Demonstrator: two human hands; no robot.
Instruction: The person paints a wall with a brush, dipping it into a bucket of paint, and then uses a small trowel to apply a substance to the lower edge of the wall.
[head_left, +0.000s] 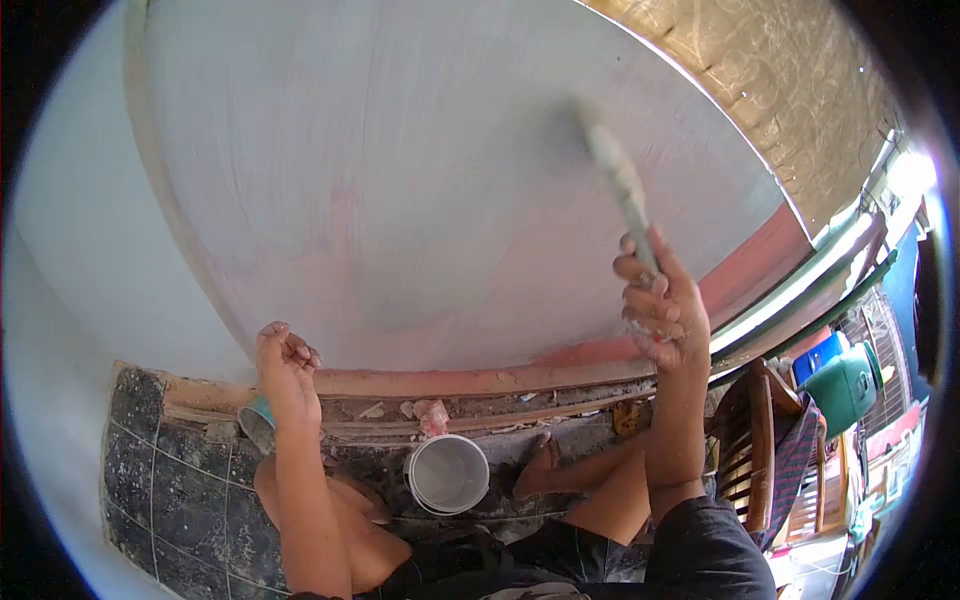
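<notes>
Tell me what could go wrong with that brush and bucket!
The bucket stands on the floor between the person's legs, so if the bare foot beside it shifts, it might get knocked over. The right hand has white smears on it, so the brush could perhaps slip. And pink patches show on the wall, so it might look blotchy if they're left like that.

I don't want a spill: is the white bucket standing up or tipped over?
Standing up: the bucket has its round, open top facing up.
</notes>
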